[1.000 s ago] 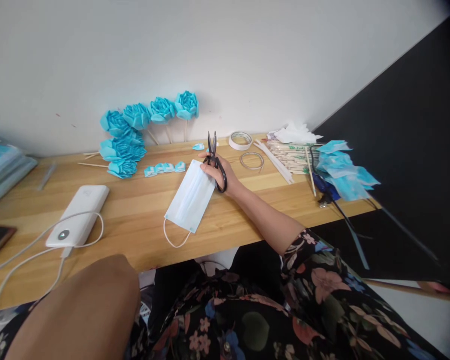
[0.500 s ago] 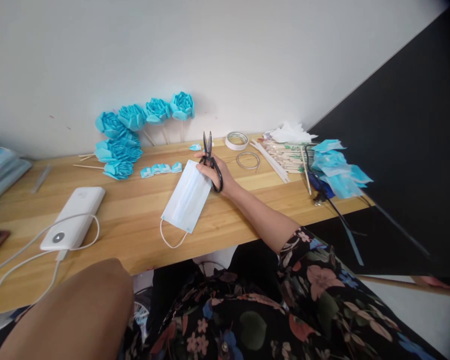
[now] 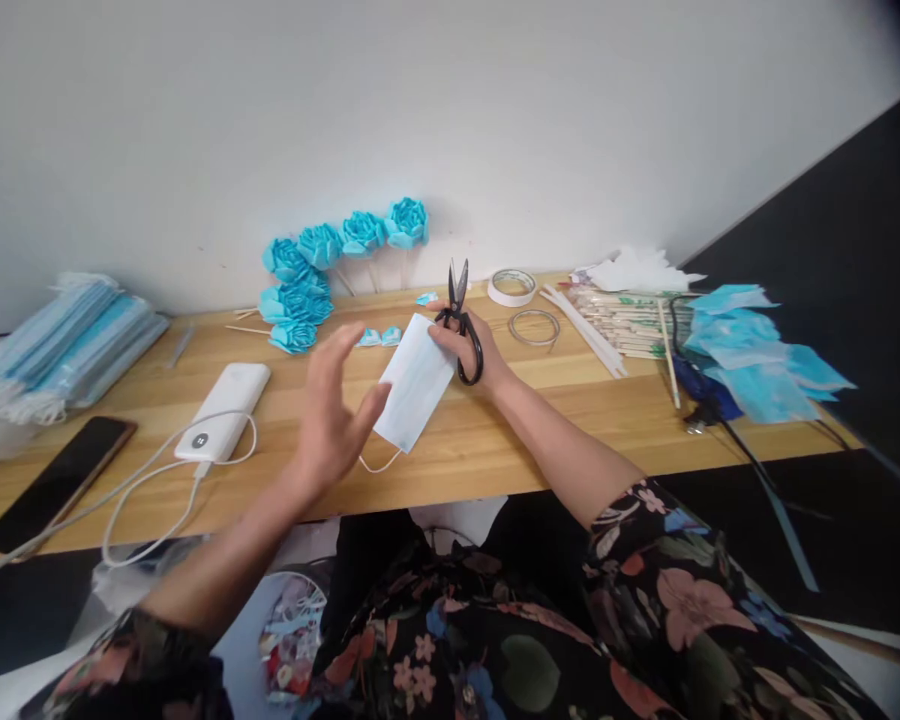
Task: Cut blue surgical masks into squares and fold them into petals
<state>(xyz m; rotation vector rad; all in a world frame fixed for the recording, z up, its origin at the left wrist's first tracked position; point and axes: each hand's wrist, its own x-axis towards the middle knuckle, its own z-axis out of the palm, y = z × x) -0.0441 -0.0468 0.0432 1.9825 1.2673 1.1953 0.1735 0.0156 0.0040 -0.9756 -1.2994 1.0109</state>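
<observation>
The mask (image 3: 416, 380), pale blue, sits near the middle of the table (image 3: 495, 440), slanting from upper right to lower left, with an ear loop at its low end. Far left is a stack of masks (image 3: 60, 340), with a dark phone (image 3: 56, 485) in front of it. Next comes a white power bank (image 3: 225, 425) with its cable (image 3: 142, 490). Blue paper flowers (image 3: 322, 265) lean on the wall behind. The left hand (image 3: 334, 410) is wide open and blurred, its fingers spread just beside the mask's lower left edge; whether they touch cannot be told. The right hand (image 3: 476, 350) grips black scissors (image 3: 461, 315), blades up, and pinches the mask's upper corner. To the right lie a tape roll (image 3: 512, 287), a ring (image 3: 536, 327), sticks (image 3: 615, 320) and blue scraps (image 3: 757, 350).
</observation>
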